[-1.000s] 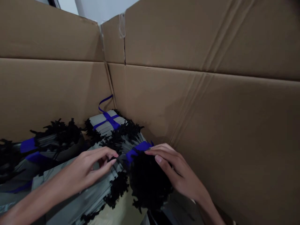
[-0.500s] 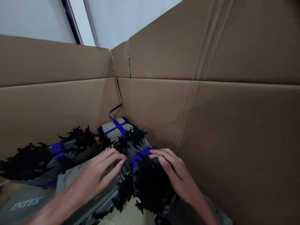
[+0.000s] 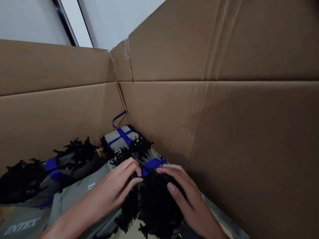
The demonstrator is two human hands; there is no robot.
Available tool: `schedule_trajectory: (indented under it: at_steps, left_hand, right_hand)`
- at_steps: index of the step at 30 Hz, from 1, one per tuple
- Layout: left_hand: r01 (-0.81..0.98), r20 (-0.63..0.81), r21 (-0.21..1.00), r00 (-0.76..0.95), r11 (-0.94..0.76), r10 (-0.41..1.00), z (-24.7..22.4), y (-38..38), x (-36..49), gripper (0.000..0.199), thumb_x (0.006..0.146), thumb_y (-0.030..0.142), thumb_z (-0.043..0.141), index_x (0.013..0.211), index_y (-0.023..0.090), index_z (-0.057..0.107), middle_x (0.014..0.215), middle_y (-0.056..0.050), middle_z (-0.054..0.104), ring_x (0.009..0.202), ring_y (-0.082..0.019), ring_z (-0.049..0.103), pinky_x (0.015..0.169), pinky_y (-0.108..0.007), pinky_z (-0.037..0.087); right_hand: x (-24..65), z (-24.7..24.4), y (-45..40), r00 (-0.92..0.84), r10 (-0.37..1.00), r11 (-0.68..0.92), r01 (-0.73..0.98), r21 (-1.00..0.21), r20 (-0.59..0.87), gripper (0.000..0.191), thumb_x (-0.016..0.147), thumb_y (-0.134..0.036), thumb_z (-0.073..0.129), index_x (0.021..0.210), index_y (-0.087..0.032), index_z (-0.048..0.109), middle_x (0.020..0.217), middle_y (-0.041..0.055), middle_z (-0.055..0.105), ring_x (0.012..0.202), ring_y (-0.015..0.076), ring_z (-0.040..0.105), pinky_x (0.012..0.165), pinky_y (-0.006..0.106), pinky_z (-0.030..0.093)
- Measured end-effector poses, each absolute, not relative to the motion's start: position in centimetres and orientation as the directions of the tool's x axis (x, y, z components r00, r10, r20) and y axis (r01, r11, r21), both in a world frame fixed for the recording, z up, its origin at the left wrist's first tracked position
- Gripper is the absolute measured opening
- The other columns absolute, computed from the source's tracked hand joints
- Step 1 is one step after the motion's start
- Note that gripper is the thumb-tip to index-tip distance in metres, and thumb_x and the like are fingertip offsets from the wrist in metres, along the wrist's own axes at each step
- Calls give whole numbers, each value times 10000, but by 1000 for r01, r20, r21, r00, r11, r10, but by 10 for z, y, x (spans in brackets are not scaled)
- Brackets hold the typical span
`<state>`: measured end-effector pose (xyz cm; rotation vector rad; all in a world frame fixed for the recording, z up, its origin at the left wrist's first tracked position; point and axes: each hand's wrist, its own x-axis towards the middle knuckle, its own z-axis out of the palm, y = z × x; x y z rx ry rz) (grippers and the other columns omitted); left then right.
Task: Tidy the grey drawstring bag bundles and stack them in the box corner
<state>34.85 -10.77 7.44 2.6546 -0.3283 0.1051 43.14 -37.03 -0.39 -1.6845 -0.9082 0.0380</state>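
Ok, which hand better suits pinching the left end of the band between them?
Likely your left hand: it is at that end of the blue band; your right hand is by the other.

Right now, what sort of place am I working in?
Probably a storage or packing area, seen from inside a large open cardboard box holding a blue-strapped, black-fringed bundle and a grey item printed INTEX.

The left hand (image 3: pixel 119 187) is brought rightward to the blue band (image 3: pixel 153 164); the right hand's (image 3: pixel 190 199) thumb is spread lower.
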Motion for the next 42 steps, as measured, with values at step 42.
schedule_trajectory:
  at_steps: [42]
  left_hand:
    - [-55,104,936,987,-347,124,57,-120,369,292,965,518,786,1059,246,739,925,-29,813,885,-188,745,792,-272,575]
  right_hand:
    - [432,33,-322,757,489,-230,590,-774,432,155,909,-101,757,982,-237,746,1022,18,720,1006,236,680,889,382,514]
